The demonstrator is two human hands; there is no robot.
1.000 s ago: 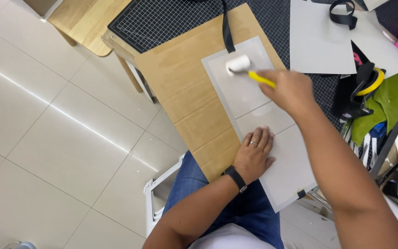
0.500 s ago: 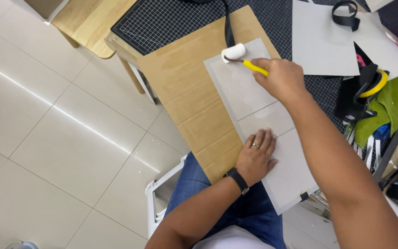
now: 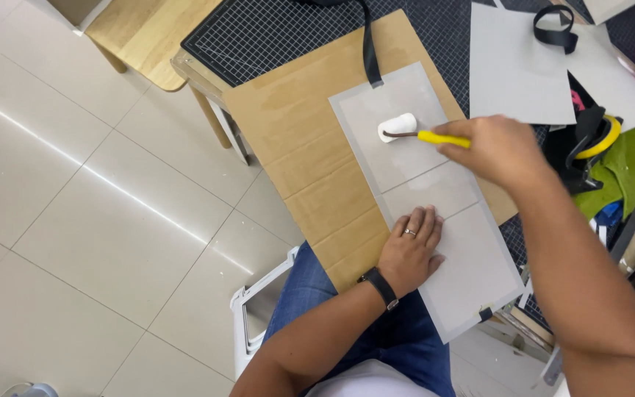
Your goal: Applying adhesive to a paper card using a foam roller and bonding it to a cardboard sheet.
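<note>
So right hand [image 3: 495, 149] grips a yellow-handled roller [image 3: 398, 128] on the far grey panel [image 3: 435, 198]; left hand [image 3: 409, 250], fingers flat, presses its near-left edge.

My small white roller [image 3: 398, 126], yellow-handled, rests on the long grey board [image 3: 420, 184] lying flat across the cardboard.

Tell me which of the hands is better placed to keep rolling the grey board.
Probably the right hand: it grips the yellow-handled roller resting on the grey board. The left hand lies flat on the board's near part.
</note>
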